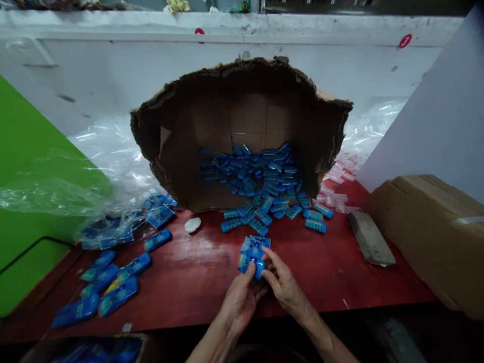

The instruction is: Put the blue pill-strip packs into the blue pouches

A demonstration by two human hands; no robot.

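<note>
Blue pack (259, 264) with blue card (251, 244) against its far side, both up in hands over tabletop (181, 287), in front of torn box (249, 116). Left hand's (239, 298) grip nearly closed: thumb on pack, fingers beneath. Right hand (284, 288) at right edge, thumb and forefinger slightly parted; can't tell how firmly it holds. Looks light; plastic likely slick, fairly stiff, card bendable. Best held by edges, no hard squeeze. Pack's long axis seems to run left-right; card's free edge points toward box.
</note>
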